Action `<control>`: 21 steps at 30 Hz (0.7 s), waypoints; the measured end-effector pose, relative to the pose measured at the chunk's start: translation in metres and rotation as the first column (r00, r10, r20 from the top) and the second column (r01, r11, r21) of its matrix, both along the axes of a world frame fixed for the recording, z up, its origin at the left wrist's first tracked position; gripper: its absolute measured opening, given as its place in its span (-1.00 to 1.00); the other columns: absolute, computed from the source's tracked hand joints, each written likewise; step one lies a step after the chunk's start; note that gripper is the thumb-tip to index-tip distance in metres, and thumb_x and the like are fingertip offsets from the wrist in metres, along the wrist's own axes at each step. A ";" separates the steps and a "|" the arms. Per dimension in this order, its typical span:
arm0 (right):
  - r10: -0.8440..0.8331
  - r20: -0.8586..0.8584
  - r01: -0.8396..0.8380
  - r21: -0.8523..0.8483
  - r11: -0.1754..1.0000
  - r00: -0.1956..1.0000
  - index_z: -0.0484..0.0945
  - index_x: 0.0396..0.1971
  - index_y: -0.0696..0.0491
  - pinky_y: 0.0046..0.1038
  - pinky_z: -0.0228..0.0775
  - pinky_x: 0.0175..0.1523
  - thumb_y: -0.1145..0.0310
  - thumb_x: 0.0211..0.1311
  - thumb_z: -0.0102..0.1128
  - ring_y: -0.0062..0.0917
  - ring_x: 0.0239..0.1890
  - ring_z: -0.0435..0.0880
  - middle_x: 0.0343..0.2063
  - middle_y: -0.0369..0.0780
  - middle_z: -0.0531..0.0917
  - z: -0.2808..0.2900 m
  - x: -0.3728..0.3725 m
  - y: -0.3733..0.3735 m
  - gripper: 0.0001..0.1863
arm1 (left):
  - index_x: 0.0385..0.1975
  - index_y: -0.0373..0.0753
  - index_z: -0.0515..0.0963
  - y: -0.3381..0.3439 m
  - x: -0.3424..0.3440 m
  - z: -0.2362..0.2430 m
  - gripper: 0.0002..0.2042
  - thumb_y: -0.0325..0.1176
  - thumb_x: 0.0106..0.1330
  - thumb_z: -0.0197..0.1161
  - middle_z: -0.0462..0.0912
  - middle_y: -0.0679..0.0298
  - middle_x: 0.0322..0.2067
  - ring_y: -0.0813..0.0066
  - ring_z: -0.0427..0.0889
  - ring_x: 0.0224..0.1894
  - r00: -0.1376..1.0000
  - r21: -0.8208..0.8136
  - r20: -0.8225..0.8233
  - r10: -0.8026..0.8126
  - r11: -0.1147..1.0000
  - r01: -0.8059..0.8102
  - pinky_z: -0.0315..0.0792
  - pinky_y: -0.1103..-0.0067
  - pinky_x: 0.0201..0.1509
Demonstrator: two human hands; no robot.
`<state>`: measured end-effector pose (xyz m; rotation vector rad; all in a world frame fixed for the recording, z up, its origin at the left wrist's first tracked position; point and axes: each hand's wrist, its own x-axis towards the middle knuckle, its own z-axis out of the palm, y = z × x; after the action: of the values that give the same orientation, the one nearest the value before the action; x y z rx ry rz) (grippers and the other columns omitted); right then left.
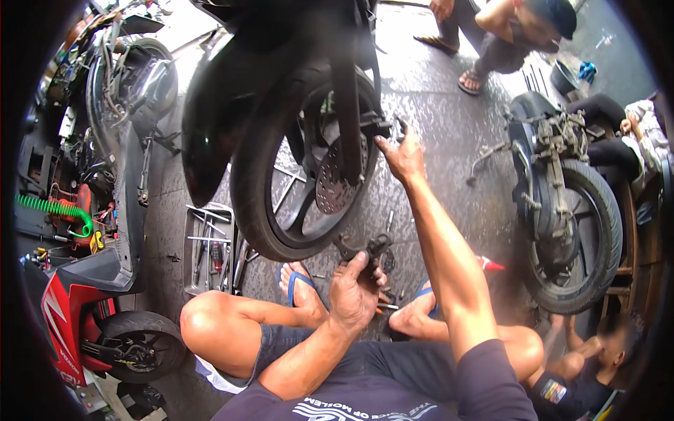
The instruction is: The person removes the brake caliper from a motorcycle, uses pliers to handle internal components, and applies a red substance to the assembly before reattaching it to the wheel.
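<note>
A black motorcycle front wheel [281,203] with a drilled brake disc [335,184] stands in front of me. My left hand [354,291] is closed around a dark metal brake caliper [365,249], held just below the tyre. My right hand [401,156] reaches up to the fork leg [347,119] beside the disc, fingers on a small dark bracket [393,128]; whether it grips the bracket is unclear. I squat with both knees bent and blue sandals [298,281] on my feet.
A grey tool tray [207,245] with spanners and screwdrivers lies on the floor left of the wheel. A red motorcycle [77,316] stands at lower left, another dismantled one [569,217] at right. One person squats at the top, another sits at lower right.
</note>
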<state>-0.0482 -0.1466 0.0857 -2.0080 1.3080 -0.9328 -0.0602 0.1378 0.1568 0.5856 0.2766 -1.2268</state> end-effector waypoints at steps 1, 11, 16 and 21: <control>0.010 0.014 -0.009 -0.098 0.995 1.000 0.33 0.26 0.17 -0.22 0.38 0.21 0.13 0.03 0.46 -0.09 0.11 0.56 0.10 0.08 0.53 -0.009 0.009 -0.005 -0.18 | -0.25 -0.23 0.57 0.000 0.003 0.004 -0.91 -0.37 0.39 0.20 0.62 0.28 -0.41 0.49 0.55 -0.42 0.999 0.019 0.031 0.031 0.999 -0.032 0.44 0.52 -0.36; 0.043 0.015 -0.042 -0.082 0.996 0.999 0.52 -0.05 0.09 -0.26 0.56 -0.11 0.21 0.07 0.34 -0.14 -0.21 0.73 -0.28 -0.01 0.71 0.008 0.005 -0.017 -0.55 | -0.33 -0.25 0.61 -0.021 0.005 0.010 -0.91 -0.40 0.39 0.22 0.63 0.30 -0.48 0.52 0.57 -0.47 0.996 0.009 0.079 0.038 0.999 -0.039 0.49 0.55 -0.37; 0.157 0.038 -0.161 0.168 0.973 0.987 0.57 -0.19 0.20 -0.45 0.59 -0.22 0.28 0.13 0.35 -0.51 -0.40 0.76 -0.38 -0.13 0.76 0.060 -0.047 0.010 -0.66 | -0.27 -0.24 0.61 -0.031 0.003 0.008 -0.93 -0.40 0.38 0.24 0.63 0.32 -0.43 0.52 0.58 -0.42 0.999 -0.022 0.016 0.040 0.999 -0.040 0.50 0.57 -0.36; 0.159 0.598 -0.521 0.502 0.690 0.786 0.50 -0.07 0.26 -0.34 0.67 -0.24 0.33 0.23 0.28 -0.40 -0.35 0.74 -0.28 -0.09 0.69 0.078 -0.062 0.052 -0.63 | -0.23 -0.22 0.59 -0.042 -0.002 0.006 -0.91 -0.37 0.38 0.25 0.61 0.32 -0.41 0.55 0.58 -0.42 0.993 -0.125 -0.121 0.013 0.992 -0.028 0.51 0.61 -0.36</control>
<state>-0.1103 -0.0943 0.1635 -1.2598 0.7351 -0.6298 -0.0619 0.0960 0.1627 0.3991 0.3029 -1.2518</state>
